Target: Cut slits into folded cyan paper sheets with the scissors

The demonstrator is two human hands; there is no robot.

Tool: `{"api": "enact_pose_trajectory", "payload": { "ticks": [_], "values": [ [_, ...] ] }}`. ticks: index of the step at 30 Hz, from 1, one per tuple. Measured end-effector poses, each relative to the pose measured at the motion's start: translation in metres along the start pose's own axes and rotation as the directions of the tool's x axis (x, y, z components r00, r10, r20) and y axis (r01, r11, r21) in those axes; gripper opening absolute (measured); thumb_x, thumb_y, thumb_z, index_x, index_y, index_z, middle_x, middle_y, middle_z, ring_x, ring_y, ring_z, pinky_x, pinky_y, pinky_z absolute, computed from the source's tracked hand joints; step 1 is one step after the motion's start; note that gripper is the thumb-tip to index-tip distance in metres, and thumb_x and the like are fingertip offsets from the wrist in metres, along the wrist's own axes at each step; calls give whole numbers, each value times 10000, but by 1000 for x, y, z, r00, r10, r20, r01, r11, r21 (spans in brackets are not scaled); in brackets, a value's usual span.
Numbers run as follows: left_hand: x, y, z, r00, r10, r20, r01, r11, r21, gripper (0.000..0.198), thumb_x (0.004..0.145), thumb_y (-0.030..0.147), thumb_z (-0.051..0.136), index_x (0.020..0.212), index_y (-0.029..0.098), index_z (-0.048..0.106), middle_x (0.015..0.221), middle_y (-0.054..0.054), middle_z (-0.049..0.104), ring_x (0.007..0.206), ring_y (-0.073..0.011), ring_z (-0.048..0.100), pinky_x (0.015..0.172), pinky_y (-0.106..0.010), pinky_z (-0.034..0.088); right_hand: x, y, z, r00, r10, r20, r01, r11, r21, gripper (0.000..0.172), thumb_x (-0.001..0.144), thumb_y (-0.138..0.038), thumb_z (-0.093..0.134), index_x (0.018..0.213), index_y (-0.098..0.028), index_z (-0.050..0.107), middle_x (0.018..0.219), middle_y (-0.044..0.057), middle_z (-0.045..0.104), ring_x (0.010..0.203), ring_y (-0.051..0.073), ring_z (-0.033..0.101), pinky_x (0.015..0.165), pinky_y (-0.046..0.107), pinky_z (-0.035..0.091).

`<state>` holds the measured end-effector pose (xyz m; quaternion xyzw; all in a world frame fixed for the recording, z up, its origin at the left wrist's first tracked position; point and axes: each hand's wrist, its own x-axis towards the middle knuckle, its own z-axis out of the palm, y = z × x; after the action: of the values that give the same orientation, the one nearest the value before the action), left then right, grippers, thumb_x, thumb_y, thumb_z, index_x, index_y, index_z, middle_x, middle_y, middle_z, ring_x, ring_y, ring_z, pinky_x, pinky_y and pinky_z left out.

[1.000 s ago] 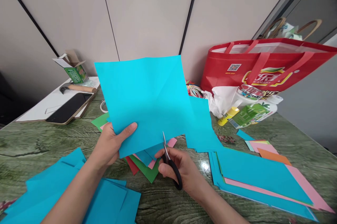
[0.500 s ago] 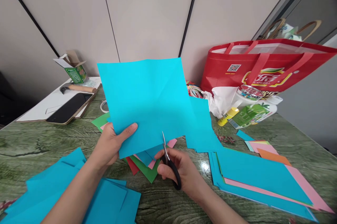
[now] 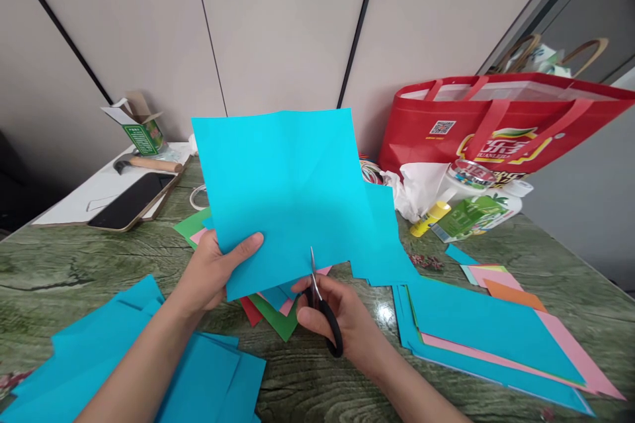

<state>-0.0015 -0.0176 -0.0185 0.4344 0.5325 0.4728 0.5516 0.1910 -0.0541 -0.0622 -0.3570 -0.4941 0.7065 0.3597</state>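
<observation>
A sheet of blue paper is held up before me, its lower left corner pinched in my left hand. My thumb lies on its near face; the fingers behind are hidden. My right hand grips a pair of black-handled scissors. The blades point up at the sheet's lower edge, one in front of the paper; whether the other lies behind it is hard to see. Under the sheet are red, pink and green papers. Another blue sheet shows behind it on the right.
Blue papers lie at front left, a mixed stack of coloured paper at right. At the back are a red bag, a yellow glue stick, and a green box. A phone and a hammer rest on the left.
The blue sheet has shifted slightly to the right with both hands and the scissors. Both grips look the same.
</observation>
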Motion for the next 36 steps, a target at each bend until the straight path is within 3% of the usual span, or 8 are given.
{"api": "enact_pose_trajectory", "payload": {
  "ticks": [7, 11, 16, 24, 29, 36],
  "values": [
    [2, -1, -1, 1000, 1, 21, -1, 1000, -11, 457, 548, 467, 692, 952, 298, 561, 1105, 14, 619, 963, -339, 583, 622, -397, 622, 2, 5, -1, 1000, -2, -12, 1, 999, -47, 294, 691, -410, 633, 874, -194, 556, 731, 16, 521, 619, 134, 454, 539, 251, 399],
    [3, -3, 1, 1000, -19, -19, 19, 999, -31, 475, 530, 456, 709, 955, 294, 572, 1041, 2, 652, 927, -350, 598, 598, -421, 623, 2, 2, 0, 1000, -8, -24, 7, 999, -48, 245, 710, -386, 627, 850, -193, 567, 674, -1, 484, 568, 110, 381, 508, 242, 346],
    [6, 3, 6, 1000, -27, -11, 27, 999, -36, 491, 528, 458, 708, 971, 288, 580, 1073, -14, 640, 944, -355, 589, 608, -422, 620, 3, 0, -2, 999, -21, -34, 20, 1000, -20, 241, 711, -375, 631, 869, -203, 571, 659, -6, 483, 572, 122, 411, 520, 250, 351],
    [37, 30, 26, 984, 51, 171, -57, 998, 34, 508, 595, 388, 684, 1070, 264, 552, 1155, -23, 593, 986, -340, 568, 735, -455, 563, 9, -4, -10, 986, -89, -144, 85, 996, -33, 221, 740, -387, 595, 885, -224, 557, 653, -12, 434, 615, 137, 444, 564, 263, 388],
    [51, 21, 39, 961, 120, 250, -119, 993, -21, 505, 656, 337, 647, 1130, 233, 507, 1221, -51, 542, 1055, -328, 524, 792, -451, 527, 13, -2, -21, 968, -102, -230, 86, 993, -78, 248, 739, -422, 579, 894, -230, 548, 679, 4, 461, 620, 150, 462, 557, 278, 419],
    [47, 8, 27, 974, 76, 213, -72, 997, -27, 384, 643, 310, 662, 1010, 228, 585, 1127, -46, 610, 987, -328, 570, 747, -445, 550, 13, -1, -19, 982, -72, -176, 45, 987, -153, 241, 742, -430, 570, 881, -233, 553, 665, 10, 469, 591, 146, 429, 527, 274, 402]
  ]
}}
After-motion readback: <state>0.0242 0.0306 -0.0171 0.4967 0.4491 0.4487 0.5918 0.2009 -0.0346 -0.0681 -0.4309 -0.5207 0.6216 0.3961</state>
